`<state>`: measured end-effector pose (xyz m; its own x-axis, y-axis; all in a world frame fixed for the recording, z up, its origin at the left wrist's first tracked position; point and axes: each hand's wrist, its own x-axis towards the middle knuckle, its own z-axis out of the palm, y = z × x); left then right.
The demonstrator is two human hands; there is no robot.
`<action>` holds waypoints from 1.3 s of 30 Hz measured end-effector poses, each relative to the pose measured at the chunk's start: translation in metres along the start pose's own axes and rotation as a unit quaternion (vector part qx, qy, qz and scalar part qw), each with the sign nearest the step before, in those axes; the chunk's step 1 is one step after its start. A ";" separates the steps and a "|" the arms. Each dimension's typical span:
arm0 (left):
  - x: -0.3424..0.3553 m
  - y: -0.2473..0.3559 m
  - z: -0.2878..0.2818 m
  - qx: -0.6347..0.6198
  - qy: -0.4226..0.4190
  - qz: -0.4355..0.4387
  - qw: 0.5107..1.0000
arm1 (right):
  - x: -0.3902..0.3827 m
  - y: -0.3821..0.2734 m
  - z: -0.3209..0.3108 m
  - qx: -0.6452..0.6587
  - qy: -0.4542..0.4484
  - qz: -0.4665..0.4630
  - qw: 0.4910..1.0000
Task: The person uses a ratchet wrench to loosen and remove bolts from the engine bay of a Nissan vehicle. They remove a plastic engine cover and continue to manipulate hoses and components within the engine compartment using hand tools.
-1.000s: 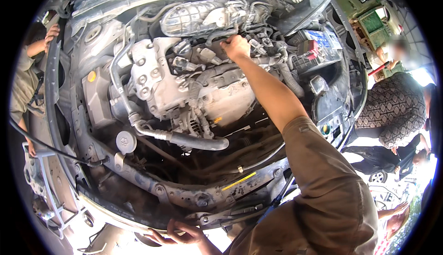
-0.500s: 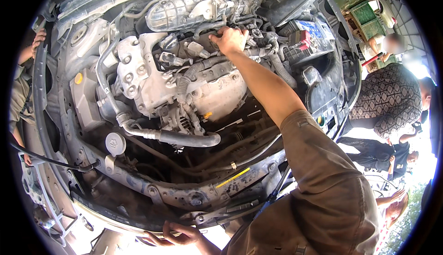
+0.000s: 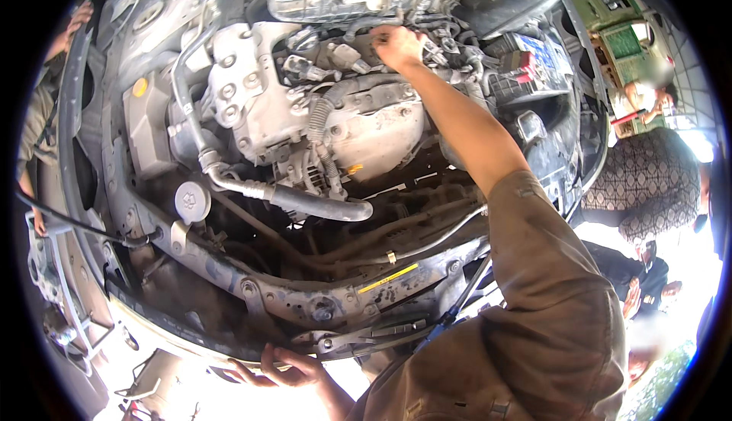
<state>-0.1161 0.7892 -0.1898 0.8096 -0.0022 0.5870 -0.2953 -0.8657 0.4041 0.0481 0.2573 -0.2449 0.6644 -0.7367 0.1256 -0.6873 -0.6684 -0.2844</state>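
My right hand (image 3: 399, 47) reaches over the engine (image 3: 305, 108) to its far top side, with fingers curled downward; what they close on, if anything, is hidden. Left of it, a grey plug-in connector (image 3: 348, 57) stands on the engine top, and wiring lies to its right. A ribbed conduit (image 3: 319, 120) runs down over the engine front. At the car's front edge, my left hand (image 3: 284, 369) rests with its fingers apart and lightly bent, and nothing shows in it.
A battery (image 3: 526, 70) with a red terminal cover sits right of the engine. A black hose (image 3: 320, 203) and the front crossmember (image 3: 297, 303) lie nearer. Another person's hand (image 3: 78, 18) is on the left fender edge; several people stand at the right.
The engine bay has shifted up and slightly right in view. My right hand stays at about the same spot on the engine. My left hand still rests at the front edge.
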 end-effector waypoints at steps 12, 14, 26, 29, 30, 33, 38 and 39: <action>0.001 -0.002 -0.002 -0.023 0.001 -0.001 1.000 | 0.014 0.023 0.033 -0.079 0.117 0.007 0.990; 0.001 -0.002 -0.003 -0.026 0.002 -0.001 1.000 | 0.017 0.029 0.040 -0.027 0.101 0.002 0.994; 0.002 -0.005 -0.003 -0.038 0.003 0.012 0.999 | 0.008 0.009 0.026 -0.100 0.062 0.082 0.990; 0.002 -0.004 -0.002 -0.037 0.001 0.013 0.999 | 0.004 0.005 0.025 -0.077 0.057 0.064 0.993; 0.003 -0.005 -0.003 -0.039 0.001 0.014 0.999 | 0.008 0.008 0.027 -0.049 0.052 0.075 0.995; 0.002 -0.008 0.001 -0.043 0.012 0.020 0.999 | 0.013 0.012 0.032 0.024 0.035 0.099 0.994; 0.003 -0.011 0.002 -0.042 0.014 0.029 0.999 | 0.010 0.014 0.030 0.027 0.044 0.025 0.998; 0.003 -0.011 0.001 -0.036 0.010 0.030 0.999 | 0.006 0.007 0.024 0.007 0.045 0.025 0.999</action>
<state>-0.1104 0.7982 -0.1933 0.7795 -0.0431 0.6249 -0.3792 -0.8265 0.4161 0.0547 0.2506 -0.2690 0.5995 -0.7764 0.1947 -0.7153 -0.6288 -0.3050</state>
